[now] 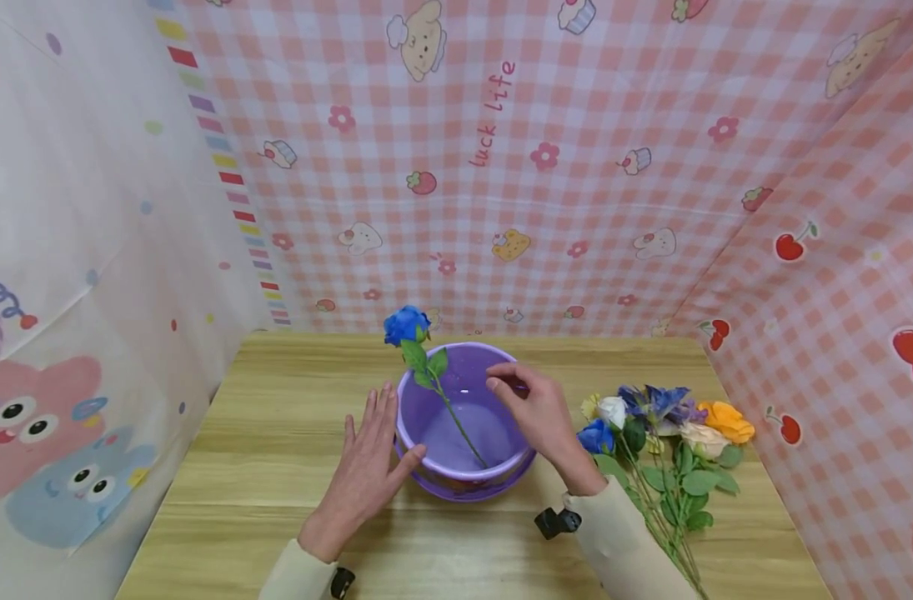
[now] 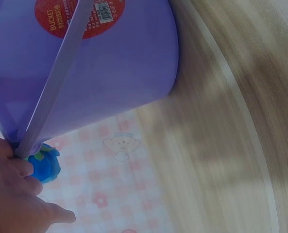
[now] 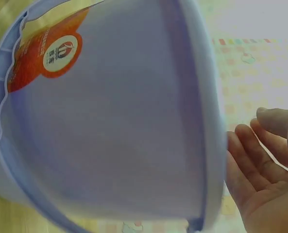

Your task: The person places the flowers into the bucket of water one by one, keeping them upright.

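A purple plastic bucket (image 1: pixel 462 474) stands upright on the table, its handle lowered along the side in both wrist views. One artificial blue rose (image 1: pixel 407 325) leans in it, bloom beyond the far left rim and stem end down near the front. My left hand (image 1: pixel 362 471) rests at the bucket's left rim, fingers straight and thumb over the edge. In the left wrist view, the rose's bloom (image 2: pixel 46 164) shows beside the fingers. My right hand (image 1: pixel 537 410) is at the right rim with fingers loosely bent and nothing between thumb and fingertips, as the right wrist view also shows.
A bunch of artificial flowers (image 1: pixel 662 421) in blue, white, purple, cream and orange lies on the wooden table (image 1: pixel 261 467) to the right, stems toward me and partly behind the right sleeve. Patterned cloth (image 1: pixel 471 208) hangs behind the table and on both sides.
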Motion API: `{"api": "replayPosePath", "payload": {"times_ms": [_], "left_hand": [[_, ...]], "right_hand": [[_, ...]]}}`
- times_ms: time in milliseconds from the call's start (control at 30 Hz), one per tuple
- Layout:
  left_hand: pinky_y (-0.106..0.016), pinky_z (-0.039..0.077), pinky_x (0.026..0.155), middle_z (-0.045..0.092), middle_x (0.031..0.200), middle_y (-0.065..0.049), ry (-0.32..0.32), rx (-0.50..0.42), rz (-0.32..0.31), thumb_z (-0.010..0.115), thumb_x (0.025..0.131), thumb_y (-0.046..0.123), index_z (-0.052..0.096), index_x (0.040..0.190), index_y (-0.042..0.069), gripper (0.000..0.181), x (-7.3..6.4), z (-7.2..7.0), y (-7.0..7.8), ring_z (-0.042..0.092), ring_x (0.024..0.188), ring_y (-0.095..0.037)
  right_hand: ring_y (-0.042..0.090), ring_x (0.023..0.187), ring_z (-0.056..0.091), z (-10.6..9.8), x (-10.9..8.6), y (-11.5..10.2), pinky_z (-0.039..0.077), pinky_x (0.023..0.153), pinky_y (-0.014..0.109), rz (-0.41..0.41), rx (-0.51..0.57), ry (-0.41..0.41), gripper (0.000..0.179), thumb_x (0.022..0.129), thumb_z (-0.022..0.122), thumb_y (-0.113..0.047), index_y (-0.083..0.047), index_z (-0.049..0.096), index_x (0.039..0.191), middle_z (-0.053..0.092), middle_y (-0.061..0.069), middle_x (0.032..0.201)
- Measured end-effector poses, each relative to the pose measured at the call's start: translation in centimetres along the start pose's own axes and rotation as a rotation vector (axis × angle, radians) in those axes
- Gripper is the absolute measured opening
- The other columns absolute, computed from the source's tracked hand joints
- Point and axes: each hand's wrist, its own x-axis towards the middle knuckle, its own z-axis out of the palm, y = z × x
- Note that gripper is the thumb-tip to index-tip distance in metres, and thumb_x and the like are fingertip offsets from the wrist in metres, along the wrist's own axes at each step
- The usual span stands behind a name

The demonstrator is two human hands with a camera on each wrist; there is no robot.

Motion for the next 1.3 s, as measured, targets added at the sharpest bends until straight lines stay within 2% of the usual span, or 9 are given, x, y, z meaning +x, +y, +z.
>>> {"api": "replayPosePath", "payload": {"times_ms": [333, 500, 633, 900, 1133, 1300], "left_hand": [[-0.070, 0.007, 0.120, 0.006, 0.172, -0.013, 0.006, 0.011, 0.003, 0.049, 0.105, 0.056, 0.013, 0.165, 0.002, 0.089, 0.0, 0.0, 0.1, 0.010, 0.158, -0.039], [-0.071, 0.007, 0.119, 0.006, 0.172, -0.013, 0.007, 0.004, 0.007, 0.049, 0.105, 0.056, 0.014, 0.165, 0.000, 0.089, 0.1, -0.1, 0.2, 0.009, 0.158, -0.039], [-0.071, 0.007, 0.119, 0.006, 0.172, -0.014, 0.008, -0.002, 0.008, 0.049, 0.105, 0.056, 0.014, 0.164, -0.001, 0.089, 0.1, -0.1, 0.1, 0.009, 0.158, -0.039], [-0.071, 0.007, 0.120, 0.008, 0.172, -0.014, 0.009, -0.005, 0.004, 0.049, 0.105, 0.056, 0.014, 0.165, 0.000, 0.089, 0.1, -0.1, 0.1, 0.008, 0.158, -0.038], [-0.070, 0.006, 0.120, 0.004, 0.172, -0.012, -0.002, -0.008, -0.008, 0.048, 0.105, 0.057, 0.010, 0.166, 0.003, 0.089, 0.1, -0.1, 0.1, 0.006, 0.158, -0.036], [-0.070, 0.006, 0.120, 0.005, 0.172, -0.012, -0.006, -0.008, -0.010, 0.048, 0.105, 0.056, 0.009, 0.166, 0.004, 0.089, 0.1, -0.1, 0.2, 0.005, 0.158, -0.035]], "right_hand": [[0.019, 0.096, 0.073, -4.0, -1.9, 0.6, 0.059, 0.082, 0.023, 0.026, 0.057, 0.104, 0.020, 0.099, 0.073, -0.018, -0.003, 0.077, 0.112, 0.077, 0.010, 0.107], [0.008, 0.095, 0.070, -5.9, -3.1, 1.2, 0.056, 0.080, 0.018, 0.040, 0.035, 0.152, 0.019, 0.101, 0.070, -0.020, -0.008, 0.077, 0.114, 0.077, 0.007, 0.109], [0.003, 0.095, 0.068, -7.4, -4.0, 1.9, 0.055, 0.079, 0.015, 0.037, 0.041, 0.196, 0.018, 0.101, 0.069, -0.013, -0.004, 0.076, 0.116, 0.075, 0.012, 0.111], [0.002, 0.092, 0.068, -10.2, -5.5, 4.3, 0.054, 0.081, 0.011, 0.147, -0.018, 0.272, 0.022, 0.101, 0.069, -0.013, -0.001, 0.075, 0.118, 0.074, 0.014, 0.113], [-0.001, 0.086, 0.065, -12.2, -6.7, 6.9, 0.051, 0.073, 0.010, 0.227, -0.094, 0.309, 0.022, 0.101, 0.068, -0.011, 0.004, 0.074, 0.116, 0.075, -0.002, 0.102], [-0.002, 0.085, 0.065, -13.6, -7.4, 9.0, 0.052, 0.071, 0.010, 0.242, -0.108, 0.355, 0.023, 0.101, 0.069, -0.013, 0.003, 0.075, 0.116, 0.072, -0.014, 0.097]]}}
